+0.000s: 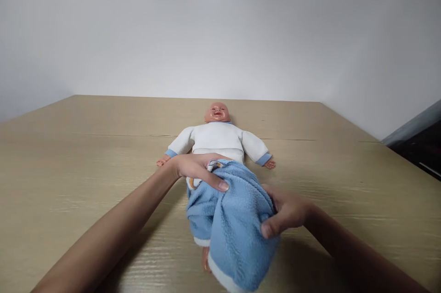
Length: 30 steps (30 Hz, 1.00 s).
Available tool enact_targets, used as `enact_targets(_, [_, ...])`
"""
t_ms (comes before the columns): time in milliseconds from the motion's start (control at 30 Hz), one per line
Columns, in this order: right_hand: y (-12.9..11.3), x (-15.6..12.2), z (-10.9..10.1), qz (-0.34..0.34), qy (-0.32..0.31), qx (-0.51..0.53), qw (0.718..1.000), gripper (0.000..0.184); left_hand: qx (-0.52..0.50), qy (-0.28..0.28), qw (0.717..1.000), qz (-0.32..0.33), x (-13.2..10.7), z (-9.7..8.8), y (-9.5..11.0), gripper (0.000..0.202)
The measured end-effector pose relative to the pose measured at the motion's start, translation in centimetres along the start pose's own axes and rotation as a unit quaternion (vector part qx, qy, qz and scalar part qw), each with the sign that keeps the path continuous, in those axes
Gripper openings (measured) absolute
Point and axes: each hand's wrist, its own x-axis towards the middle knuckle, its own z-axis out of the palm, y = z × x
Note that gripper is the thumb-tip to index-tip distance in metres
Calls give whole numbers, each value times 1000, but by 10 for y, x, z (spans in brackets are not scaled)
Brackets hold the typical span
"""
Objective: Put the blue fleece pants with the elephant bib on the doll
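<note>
A baby doll (217,136) in a white top with blue cuffs lies on its back, its head away from me and its arms spread. Blue fleece trousers (237,219) with white hems cover its legs, and one bare foot (206,260) shows below the left hem. At the waistband, my left hand (203,169) grips the cloth, thumb on top and fingers hidden inside or behind it. My right hand (284,210) holds the side of the right trouser leg, thumb in front and fingers mostly behind the fabric.
The doll rests on a wide wood-grain table (103,169) with seams across it. A white partition (193,45) rises behind and at the sides. A dark object (420,141) stands past the right edge.
</note>
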Motion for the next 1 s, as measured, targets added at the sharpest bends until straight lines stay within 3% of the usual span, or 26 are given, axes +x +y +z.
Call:
enact_targets(133, [11,12,2,-77,199,102,972,57,10,-108,993,-36,1,2,0,57])
enact_targets(200, [14,18,5,-80,243,152,955,53,7,-133,990,-37,3,6,2,58])
enact_targets(367, [12,16,6,-27,190,143,971,52,27,-76,997,-3,4,7,1,69])
enact_targets(500, [8,6,3,-32,21,50,998,62,27,-46,999,10,-1,-4,-11,61])
enact_targets(567, [8,5,2,-59,-18,64,996,59,19,-44,999,6,-3,-6,-16,58])
enact_targets(700, [11,12,3,-102,83,150,980,42,7,-37,999,27,1,-1,-14,63])
enact_targets(867, [2,21,8,-129,112,170,971,33,-10,-134,991,21,9,7,0,66])
enact_targets(1000, [-6,19,11,-125,157,164,966,30,-4,-70,997,32,9,7,-1,39])
